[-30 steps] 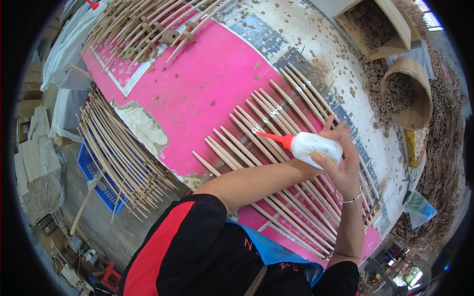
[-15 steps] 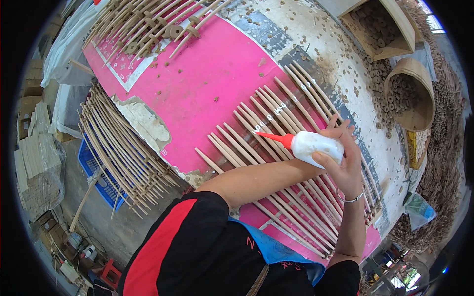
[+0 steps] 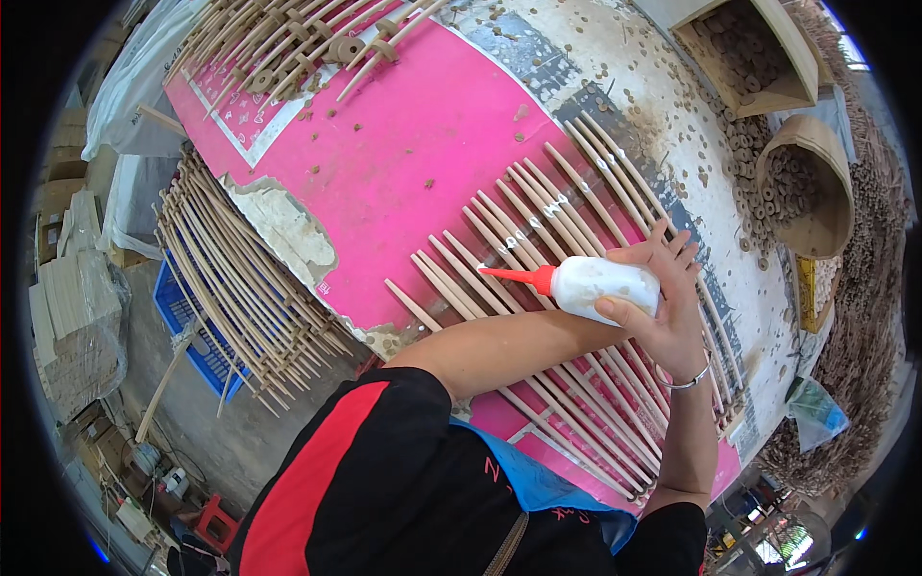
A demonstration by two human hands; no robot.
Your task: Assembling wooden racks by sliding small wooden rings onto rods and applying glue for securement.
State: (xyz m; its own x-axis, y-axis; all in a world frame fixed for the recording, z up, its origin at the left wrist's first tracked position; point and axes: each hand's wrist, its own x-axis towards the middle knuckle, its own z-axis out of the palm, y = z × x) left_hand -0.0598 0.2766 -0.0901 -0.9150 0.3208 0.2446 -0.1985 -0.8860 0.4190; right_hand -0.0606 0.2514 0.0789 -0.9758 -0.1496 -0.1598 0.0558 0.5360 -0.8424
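Observation:
My right hand (image 3: 672, 298), with a bangle at its wrist, is closed around a white squeeze glue bottle (image 3: 600, 288). The bottle lies nearly level, its red nozzle (image 3: 519, 276) pointing left, with the tip at one of the tapered wooden sticks (image 3: 471, 261). Several such sticks lie side by side in a slanting row on the pink sheet (image 3: 384, 192). White dabs (image 3: 555, 204) mark many sticks toward the right of the row. My left forearm (image 3: 519, 346) crosses over the sticks and passes under the bottle; its hand is hidden behind the bottle and right hand.
Sticks with wooden rings (image 3: 384, 50) lie at the far left of the table. A wooden box (image 3: 802, 72) and a round tub (image 3: 831, 216) hold more rings at the far right. Left of the table, a bundle of sticks (image 3: 240, 288) rests over a blue crate (image 3: 197, 350).
The bottle has shifted slightly left, taking its nozzle tip to a stick farther left in the row. A white dab shows where the tip was. The view has shifted slightly.

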